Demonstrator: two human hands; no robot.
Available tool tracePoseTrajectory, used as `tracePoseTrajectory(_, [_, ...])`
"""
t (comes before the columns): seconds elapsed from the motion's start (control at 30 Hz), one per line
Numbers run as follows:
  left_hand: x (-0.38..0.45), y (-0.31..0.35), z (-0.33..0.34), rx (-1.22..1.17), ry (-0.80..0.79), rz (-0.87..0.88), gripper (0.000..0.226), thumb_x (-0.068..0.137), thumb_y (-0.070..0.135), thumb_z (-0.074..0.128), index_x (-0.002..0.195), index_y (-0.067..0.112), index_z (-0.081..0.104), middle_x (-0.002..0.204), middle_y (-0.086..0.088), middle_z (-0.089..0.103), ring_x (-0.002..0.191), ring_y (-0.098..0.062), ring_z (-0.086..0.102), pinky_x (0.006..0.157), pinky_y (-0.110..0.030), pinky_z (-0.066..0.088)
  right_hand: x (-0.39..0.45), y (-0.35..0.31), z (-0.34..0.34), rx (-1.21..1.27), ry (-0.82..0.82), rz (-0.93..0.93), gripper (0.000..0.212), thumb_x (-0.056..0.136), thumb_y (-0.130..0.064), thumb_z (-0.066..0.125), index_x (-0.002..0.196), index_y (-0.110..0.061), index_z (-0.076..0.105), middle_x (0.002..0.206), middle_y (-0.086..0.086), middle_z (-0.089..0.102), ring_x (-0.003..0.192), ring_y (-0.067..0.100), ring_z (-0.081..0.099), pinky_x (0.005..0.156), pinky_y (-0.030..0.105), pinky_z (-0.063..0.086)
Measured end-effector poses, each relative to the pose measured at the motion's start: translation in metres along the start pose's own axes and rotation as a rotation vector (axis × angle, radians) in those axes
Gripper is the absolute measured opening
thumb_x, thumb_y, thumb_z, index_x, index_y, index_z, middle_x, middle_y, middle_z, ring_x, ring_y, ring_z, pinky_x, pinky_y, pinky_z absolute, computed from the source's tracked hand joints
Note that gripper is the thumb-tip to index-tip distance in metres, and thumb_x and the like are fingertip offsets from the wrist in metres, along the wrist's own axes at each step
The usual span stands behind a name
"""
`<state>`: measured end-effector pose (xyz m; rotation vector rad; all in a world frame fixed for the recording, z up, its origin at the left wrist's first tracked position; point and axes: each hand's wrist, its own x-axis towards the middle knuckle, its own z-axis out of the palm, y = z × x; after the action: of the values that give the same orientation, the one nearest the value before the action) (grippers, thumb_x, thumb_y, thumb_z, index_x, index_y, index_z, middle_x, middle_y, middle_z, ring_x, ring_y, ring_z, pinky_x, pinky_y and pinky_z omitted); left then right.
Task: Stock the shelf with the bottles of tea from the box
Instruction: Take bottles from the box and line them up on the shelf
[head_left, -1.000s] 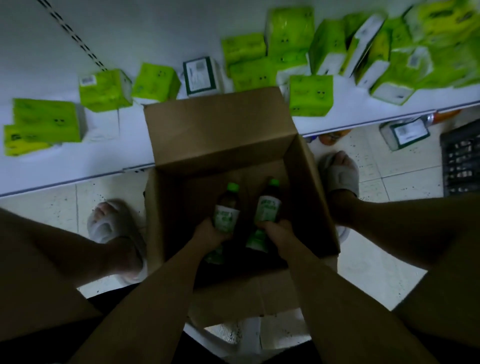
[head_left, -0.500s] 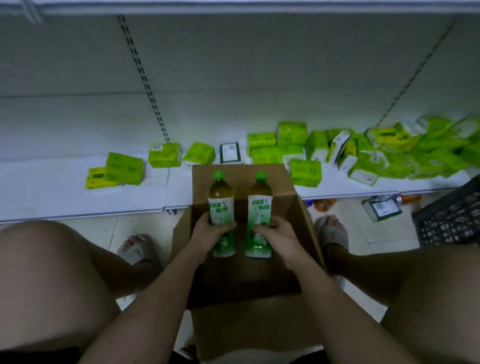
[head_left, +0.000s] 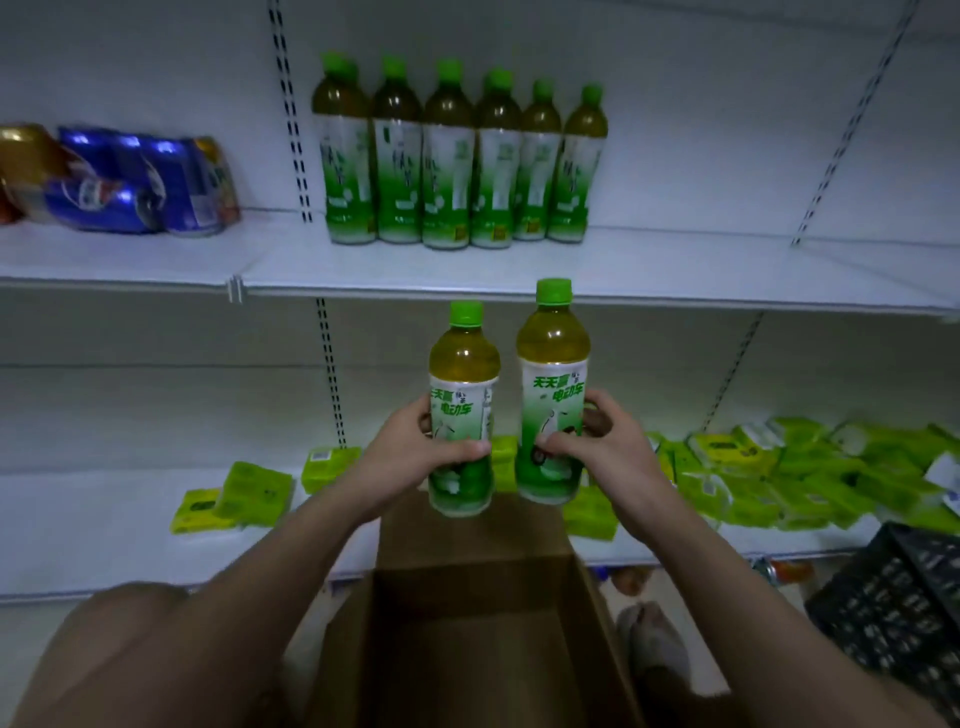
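Brown cardboard box (head_left: 483, 623), 6 o'clock. Left hand (head_left: 410, 452) grasps one green-capped tea bottle (head_left: 462, 395); right hand (head_left: 597, 447) grasps another (head_left: 553, 384), centre. White metal shelf (head_left: 675, 270), 12 o'clock: set both upright beside stocked row (head_left: 457, 166).

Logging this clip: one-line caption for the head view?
Left hand and right hand each hold a tea bottle upright above the box, below the shelf of bottles.
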<state>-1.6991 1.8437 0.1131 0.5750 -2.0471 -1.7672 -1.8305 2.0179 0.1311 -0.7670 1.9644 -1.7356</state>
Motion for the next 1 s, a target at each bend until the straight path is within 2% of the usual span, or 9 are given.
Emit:
tracePoseTrajectory(0.1, [0.015, 0.057, -0.014, 0.052, -0.018, 0.108, 0.045, 0.068, 0.010, 0.084, 0.106, 0.025, 0.064, 0.100, 0.007, 0.074, 0.088, 0.001, 0.070, 0.074, -0.015, 0.055, 0.017, -0.047, -0.009, 0.002, 0.027, -0.115, 0.051, 0.068, -0.006, 0.083, 0.114, -0.013, 0.062, 0.106, 0.007, 0.072, 0.098, 0.022, 0.070, 0.086, 0.037, 0.057])
tracePoseTrajectory(0.27, [0.047, 0.139, -0.025, 0.024, 0.020, 0.259, 0.053, 0.070, 0.016, 0.082, 0.118, 0.021, 0.059, 0.111, 0.003, 0.071, 0.100, -0.011, 0.068, 0.085, -0.031, 0.055, 0.048, -0.105, -0.016, 0.053, 0.049, -0.222, 0.047, 0.070, -0.013, 0.083, 0.112, -0.019, 0.063, 0.102, 0.005, 0.074, 0.091, 0.019, 0.073, 0.080, 0.035, 0.057])
tracePoseTrajectory(0.4, [0.076, 0.179, -0.020, 0.010, 0.058, 0.336, 0.047, 0.070, 0.016, 0.083, 0.110, 0.022, 0.060, 0.107, 0.005, 0.071, 0.094, -0.006, 0.069, 0.076, -0.022, 0.057, 0.073, -0.134, -0.018, 0.086, 0.080, -0.259, 0.050, 0.072, -0.014, 0.083, 0.116, -0.017, 0.060, 0.101, 0.005, 0.075, 0.090, 0.017, 0.074, 0.080, 0.035, 0.057])
tracePoseTrajectory(0.53, [0.111, 0.185, -0.009, 0.000, 0.162, 0.319, 0.059, 0.064, 0.013, 0.087, 0.116, 0.013, 0.061, 0.109, -0.001, 0.071, 0.100, -0.017, 0.069, 0.086, -0.034, 0.057, 0.099, -0.144, -0.022, 0.090, 0.127, -0.260, 0.051, 0.075, -0.016, 0.081, 0.119, -0.016, 0.056, 0.101, 0.005, 0.074, 0.085, 0.014, 0.074, 0.074, 0.030, 0.056])
tracePoseTrajectory(0.67, [0.140, 0.173, 0.002, 0.028, 0.152, 0.271, 0.056, 0.062, 0.010, 0.088, 0.111, 0.016, 0.061, 0.108, -0.001, 0.070, 0.103, -0.020, 0.067, 0.093, -0.042, 0.055, 0.122, -0.138, -0.030, 0.037, 0.155, -0.241, 0.051, 0.081, -0.016, 0.076, 0.125, -0.017, 0.050, 0.101, -0.001, 0.068, 0.087, 0.010, 0.068, 0.073, 0.026, 0.054])
tracePoseTrajectory(0.73, [0.152, 0.169, 0.007, 0.045, 0.154, 0.261, 0.066, 0.060, 0.013, 0.089, 0.119, 0.014, 0.060, 0.114, -0.002, 0.069, 0.107, -0.020, 0.065, 0.095, -0.044, 0.053, 0.133, -0.133, -0.036, 0.023, 0.175, -0.234, 0.050, 0.082, -0.016, 0.074, 0.125, -0.017, 0.048, 0.097, -0.007, 0.065, 0.087, 0.008, 0.065, 0.078, 0.031, 0.055])
tracePoseTrajectory(0.8, [0.164, 0.167, 0.012, 0.035, 0.132, 0.263, 0.072, 0.060, 0.016, 0.089, 0.125, 0.015, 0.058, 0.119, -0.002, 0.068, 0.109, -0.021, 0.064, 0.098, -0.046, 0.052, 0.144, -0.127, -0.043, 0.010, 0.202, -0.227, 0.050, 0.083, -0.017, 0.074, 0.125, -0.018, 0.047, 0.099, -0.007, 0.063, 0.091, 0.010, 0.065, 0.089, 0.039, 0.055])
tracePoseTrajectory(0.93, [0.183, 0.165, 0.026, 0.048, 0.114, 0.282, 0.058, 0.068, 0.014, 0.084, 0.121, 0.018, 0.060, 0.115, 0.002, 0.068, 0.109, -0.019, 0.064, 0.100, -0.044, 0.050, 0.164, -0.119, -0.056, -0.093, 0.226, -0.244, 0.050, 0.084, -0.021, 0.073, 0.125, -0.023, 0.045, 0.113, 0.001, 0.061, 0.105, 0.020, 0.063, 0.096, 0.043, 0.052])
tracePoseTrajectory(1.0, [0.193, 0.166, 0.034, 0.094, 0.160, 0.293, 0.054, 0.067, 0.024, 0.085, 0.117, 0.021, 0.063, 0.115, 0.001, 0.067, 0.108, -0.020, 0.064, 0.099, -0.044, 0.051, 0.174, -0.116, -0.061, -0.125, 0.217, -0.248, 0.051, 0.084, -0.023, 0.072, 0.126, -0.025, 0.044, 0.116, 0.001, 0.060, 0.107, 0.020, 0.062, 0.096, 0.042, 0.052])
